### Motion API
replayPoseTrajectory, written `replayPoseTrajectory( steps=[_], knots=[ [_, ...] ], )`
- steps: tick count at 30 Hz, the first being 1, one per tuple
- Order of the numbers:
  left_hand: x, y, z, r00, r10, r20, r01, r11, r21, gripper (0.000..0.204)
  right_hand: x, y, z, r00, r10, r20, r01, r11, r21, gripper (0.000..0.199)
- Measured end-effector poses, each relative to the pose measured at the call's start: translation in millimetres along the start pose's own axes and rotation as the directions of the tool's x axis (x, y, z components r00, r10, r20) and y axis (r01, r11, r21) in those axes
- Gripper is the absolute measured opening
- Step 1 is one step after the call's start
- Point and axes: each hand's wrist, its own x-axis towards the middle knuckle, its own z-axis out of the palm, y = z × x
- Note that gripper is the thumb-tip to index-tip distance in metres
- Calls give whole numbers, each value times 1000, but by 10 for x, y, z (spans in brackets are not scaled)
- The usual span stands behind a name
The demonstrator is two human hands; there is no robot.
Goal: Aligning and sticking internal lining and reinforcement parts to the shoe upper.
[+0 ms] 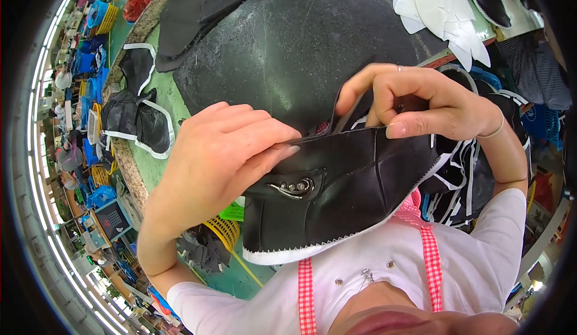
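— What do the hands have?

— Both are on one black leather piece (354, 182) with a zigzag-cut white edge and a small metal buckle (294, 187); it is held up off the bench, close to the person's chest, in front of the near edge of the big dark stone slab (288, 40); the left hand (219, 152) lies over its upper left part, fingers together and pressed flat along the top fold, thumb hidden behind; the right hand (421, 103) pinches the top edge, thumb in front, fingers curled over and clamped on the leather.

— And around it?

— More black cut pieces (135, 115) with white trim lie at the left edge of the green bench (162, 94); a stack of white cut shapes (442, 13) sits at the far right corner; a yellow basket (223, 230) shows below the left wrist; under the right forearm hangs a bundle of black-and-white pieces (457, 179); whether those touch the held piece, I cannot tell.
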Motion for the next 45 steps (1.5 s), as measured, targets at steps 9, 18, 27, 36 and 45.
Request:
replayPoseTrajectory(
  steps=[9,18,27,36,45],
  knots=[
    [-4,-157,8,990,126,58,-95,920,-380,24,16,34,24,990,-129,-49,120,980,-157,23],
    [133,98,62,998,42,-47,-55,946,-318,21,36,-44,201,951,-228,-209,121,896,-426,23],
    [140,21,272,999,44,-6,-41,878,-476,23,1,-19,289,892,-377,-248,194,816,-545,23],
    [251,76,240,978,78,-192,-145,919,-368,17,53,-109,295,900,-246,-361,155,952,-263,24],
    [115,61,152,987,-49,-150,-33,863,-504,12,-87,13,90,926,-112,-360,119,993,-1,20]
  ],
)
